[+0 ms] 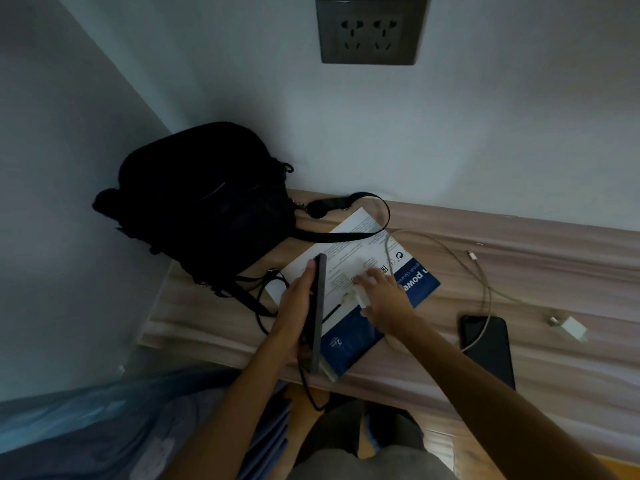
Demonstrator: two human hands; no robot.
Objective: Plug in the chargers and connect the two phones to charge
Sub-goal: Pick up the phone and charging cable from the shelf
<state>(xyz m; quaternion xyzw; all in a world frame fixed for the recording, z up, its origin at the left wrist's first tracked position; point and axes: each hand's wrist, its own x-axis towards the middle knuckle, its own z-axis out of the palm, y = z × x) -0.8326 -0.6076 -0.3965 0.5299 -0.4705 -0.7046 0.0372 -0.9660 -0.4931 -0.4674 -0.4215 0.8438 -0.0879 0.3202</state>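
Note:
My left hand [294,313] grips a dark phone [317,313] on edge above the desk; a black cable hangs from its lower end. My right hand [384,299] reaches onto a blue-and-white box [349,251] and its fingers close on a small white charger plug [360,296]. A second black phone [486,348] lies flat at the right. A white cable [485,289] loops across it to a second white charger [573,329] lying on the desk. A dark double wall socket [372,29] sits high on the wall, with nothing plugged in.
A black backpack [201,202] stands in the left corner, its strap lying over the box. The wooden desk [554,271] runs along the wall. Blue bedding [86,427] lies at lower left.

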